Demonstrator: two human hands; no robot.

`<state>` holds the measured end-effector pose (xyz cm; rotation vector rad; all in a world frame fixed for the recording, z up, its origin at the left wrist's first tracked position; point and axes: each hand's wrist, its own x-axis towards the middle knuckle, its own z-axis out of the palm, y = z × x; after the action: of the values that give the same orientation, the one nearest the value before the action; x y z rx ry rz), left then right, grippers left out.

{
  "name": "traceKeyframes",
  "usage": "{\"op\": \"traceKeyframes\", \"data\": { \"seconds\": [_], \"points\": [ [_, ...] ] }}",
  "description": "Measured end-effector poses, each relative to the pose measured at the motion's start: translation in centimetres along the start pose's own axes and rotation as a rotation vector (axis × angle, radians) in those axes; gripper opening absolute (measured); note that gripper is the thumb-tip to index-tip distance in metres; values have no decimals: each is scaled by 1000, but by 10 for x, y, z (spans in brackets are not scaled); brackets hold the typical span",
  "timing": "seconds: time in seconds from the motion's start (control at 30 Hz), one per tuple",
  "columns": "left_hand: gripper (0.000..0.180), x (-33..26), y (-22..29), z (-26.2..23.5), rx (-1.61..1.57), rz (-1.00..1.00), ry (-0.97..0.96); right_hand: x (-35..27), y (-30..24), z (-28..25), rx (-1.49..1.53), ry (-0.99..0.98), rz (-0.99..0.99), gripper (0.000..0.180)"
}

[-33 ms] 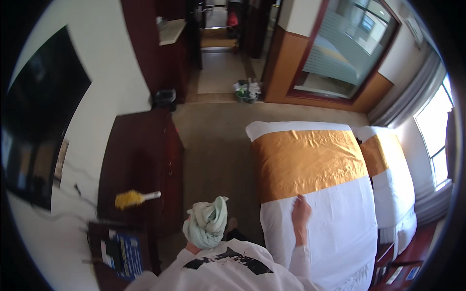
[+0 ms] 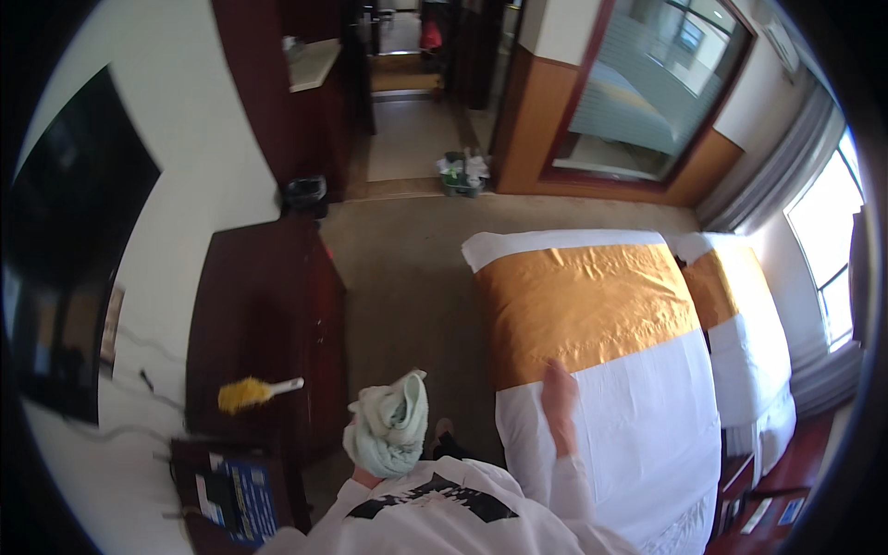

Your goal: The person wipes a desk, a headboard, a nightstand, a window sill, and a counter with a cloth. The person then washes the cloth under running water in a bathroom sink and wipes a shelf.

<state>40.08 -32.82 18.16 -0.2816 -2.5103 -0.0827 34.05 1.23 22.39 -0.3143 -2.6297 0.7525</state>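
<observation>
A crumpled pale green cloth, thick like a towel, is bunched in my left hand in front of my body. Its folds cover most of the fingers. My right hand is over the near bed, by the line where the gold bed runner meets the white cover. Motion smears its fingers, and nothing shows in it. To the left, a yellow duster with a white handle lies on the dark red wooden cabinet.
A second bed stands by the window. Ahead, a basket of cleaning things sits on the floor at the doorway, and a black bin stands beyond the cabinet. A television hangs on the left wall. Carpet runs between cabinet and bed.
My right hand has shifted a little to the left over the bed. The cloth stays in my left hand, and the whole view has turned slightly.
</observation>
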Motion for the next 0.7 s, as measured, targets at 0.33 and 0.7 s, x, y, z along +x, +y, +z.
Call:
{"op": "traceKeyframes", "data": {
  "seconds": [0.33,0.7],
  "points": [
    [51,204,-140,158,-2285,-1283,-26,245,-179,248,212,-505,-685,24],
    [55,533,-214,376,-2308,-1214,-605,209,143,294,-136,-268,1404,23]
  ]
}}
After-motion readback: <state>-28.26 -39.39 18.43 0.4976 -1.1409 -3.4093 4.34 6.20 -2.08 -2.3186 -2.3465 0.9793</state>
